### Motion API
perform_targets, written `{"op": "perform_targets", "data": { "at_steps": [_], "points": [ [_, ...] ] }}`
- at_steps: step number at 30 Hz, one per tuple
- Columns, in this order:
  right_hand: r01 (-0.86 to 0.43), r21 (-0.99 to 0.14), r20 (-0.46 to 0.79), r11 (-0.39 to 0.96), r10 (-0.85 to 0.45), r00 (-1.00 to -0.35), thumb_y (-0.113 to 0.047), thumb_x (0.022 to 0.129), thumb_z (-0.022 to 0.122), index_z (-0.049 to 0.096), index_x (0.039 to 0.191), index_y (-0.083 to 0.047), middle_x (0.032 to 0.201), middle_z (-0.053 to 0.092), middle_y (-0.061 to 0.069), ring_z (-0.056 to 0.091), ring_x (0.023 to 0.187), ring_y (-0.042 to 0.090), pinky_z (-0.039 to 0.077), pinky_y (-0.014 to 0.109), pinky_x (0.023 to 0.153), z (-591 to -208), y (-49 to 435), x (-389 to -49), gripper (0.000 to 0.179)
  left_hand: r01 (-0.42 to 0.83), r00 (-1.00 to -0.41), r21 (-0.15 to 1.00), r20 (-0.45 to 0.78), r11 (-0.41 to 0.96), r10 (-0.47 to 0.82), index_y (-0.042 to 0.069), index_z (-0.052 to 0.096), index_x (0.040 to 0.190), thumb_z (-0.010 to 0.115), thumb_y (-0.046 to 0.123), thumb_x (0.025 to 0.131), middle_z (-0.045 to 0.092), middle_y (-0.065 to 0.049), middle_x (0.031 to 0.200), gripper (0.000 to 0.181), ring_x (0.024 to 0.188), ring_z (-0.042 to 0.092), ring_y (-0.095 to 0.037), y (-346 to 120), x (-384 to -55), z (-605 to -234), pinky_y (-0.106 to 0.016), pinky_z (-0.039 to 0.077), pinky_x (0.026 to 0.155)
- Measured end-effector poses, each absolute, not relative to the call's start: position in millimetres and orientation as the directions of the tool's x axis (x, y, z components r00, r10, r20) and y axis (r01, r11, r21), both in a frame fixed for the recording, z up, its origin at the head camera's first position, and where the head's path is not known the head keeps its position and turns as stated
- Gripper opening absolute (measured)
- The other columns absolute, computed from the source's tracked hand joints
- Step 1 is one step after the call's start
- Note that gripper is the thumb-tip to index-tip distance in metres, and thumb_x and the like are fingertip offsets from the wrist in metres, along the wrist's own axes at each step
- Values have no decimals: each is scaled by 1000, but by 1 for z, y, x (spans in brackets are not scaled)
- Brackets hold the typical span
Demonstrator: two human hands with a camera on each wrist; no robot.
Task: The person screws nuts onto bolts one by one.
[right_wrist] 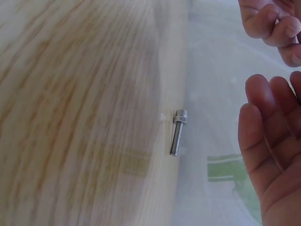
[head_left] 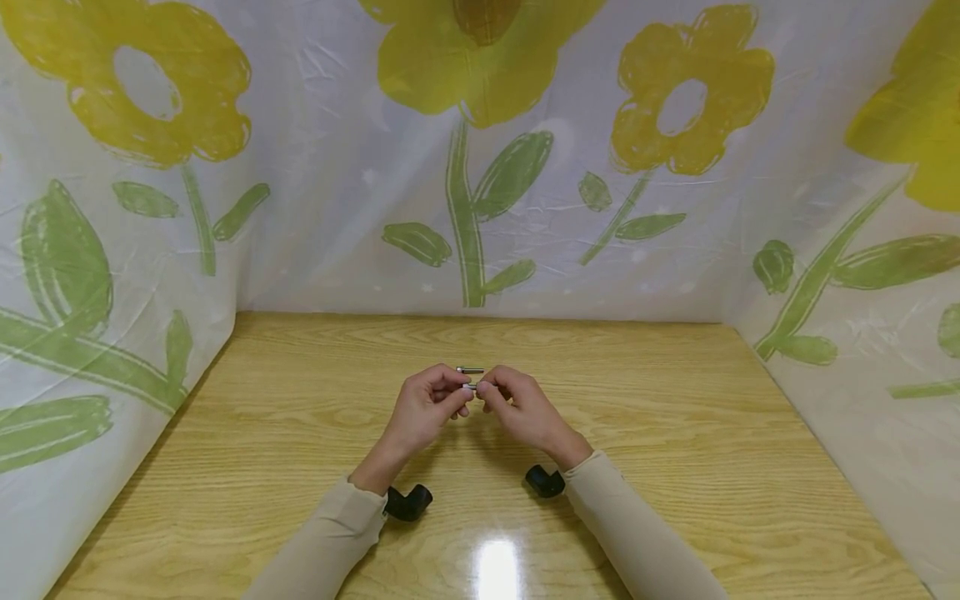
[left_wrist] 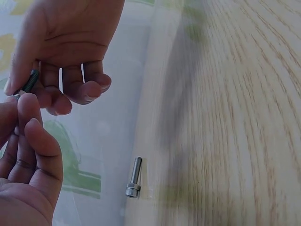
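In the head view, my left hand (head_left: 427, 408) and right hand (head_left: 525, 408) meet above the table, with a small metal bolt (head_left: 471, 386) between their fingertips. The left thumb and fingers pinch its silvery end, while the right thumb and fingers pinch the other side. Its dark threaded shank (left_wrist: 31, 81) shows beside the right hand in the left wrist view; fingers cover the rest. A second bolt (right_wrist: 177, 133) lies on the table just beyond the hands. It has a round silver head and what looks like a nut against that head.
A wood-grain table (head_left: 637, 383) spreads beneath both arms. White cloth (head_left: 322, 167) printed with yellow flowers stands along its back and both sides. Black wrist devices (head_left: 408, 503) stick out from under both sleeves. Light glares off the table near the front.
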State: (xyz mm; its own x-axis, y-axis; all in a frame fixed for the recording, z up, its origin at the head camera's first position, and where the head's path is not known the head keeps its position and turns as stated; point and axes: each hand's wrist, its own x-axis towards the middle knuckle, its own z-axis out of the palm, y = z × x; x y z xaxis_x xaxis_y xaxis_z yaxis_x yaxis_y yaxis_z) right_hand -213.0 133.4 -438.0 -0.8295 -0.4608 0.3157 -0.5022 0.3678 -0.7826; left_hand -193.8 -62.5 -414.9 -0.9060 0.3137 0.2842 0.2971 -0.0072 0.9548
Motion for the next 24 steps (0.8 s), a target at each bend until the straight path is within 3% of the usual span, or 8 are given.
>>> {"op": "perform_targets", "data": {
  "at_steps": [4,7,12,19,24],
  "points": [
    [-498,-783,311,372,-459,-832,-32,103,45,62,100,-7,94,62,15,61,76,18,50,35,63,-438,134,-213,31,293,-907,956,281,-9,315,-9,63,102,61,-4,91,67,-23,88,13,71,60,-48,-63,-193,-415,-50,53,64],
    [-487,-792,312,367,-442,-841,-32,101,51,60,108,-12,99,63,8,62,79,17,51,38,67,-439,133,-213,23,290,-908,957,280,-12,311,-9,63,103,61,-4,91,66,-24,88,13,71,61,-47,-63,-194,-414,-50,53,63],
    [-484,-805,325,343,-426,-844,-24,95,62,55,119,-12,107,63,-1,64,87,17,52,41,75,-440,133,-213,27,292,-908,956,285,-24,307,-10,62,103,60,-5,91,64,-30,90,13,71,61,-48,-63,-194,-414,-45,54,62],
    [-493,-809,333,319,-443,-832,-12,97,58,56,114,-14,108,62,1,64,83,20,53,35,73,-441,132,-213,18,289,-910,957,280,-17,306,-9,63,102,61,-4,91,65,-27,90,13,71,62,-45,-63,-195,-414,-46,54,63],
    [-514,-795,341,322,-463,-818,-3,97,55,58,106,-3,101,62,13,63,81,26,52,36,70,-435,130,-210,10,293,-907,956,280,-8,316,-10,63,103,61,-4,91,66,-26,90,14,70,63,-40,-63,-193,-413,-48,53,63]
  ]
}}
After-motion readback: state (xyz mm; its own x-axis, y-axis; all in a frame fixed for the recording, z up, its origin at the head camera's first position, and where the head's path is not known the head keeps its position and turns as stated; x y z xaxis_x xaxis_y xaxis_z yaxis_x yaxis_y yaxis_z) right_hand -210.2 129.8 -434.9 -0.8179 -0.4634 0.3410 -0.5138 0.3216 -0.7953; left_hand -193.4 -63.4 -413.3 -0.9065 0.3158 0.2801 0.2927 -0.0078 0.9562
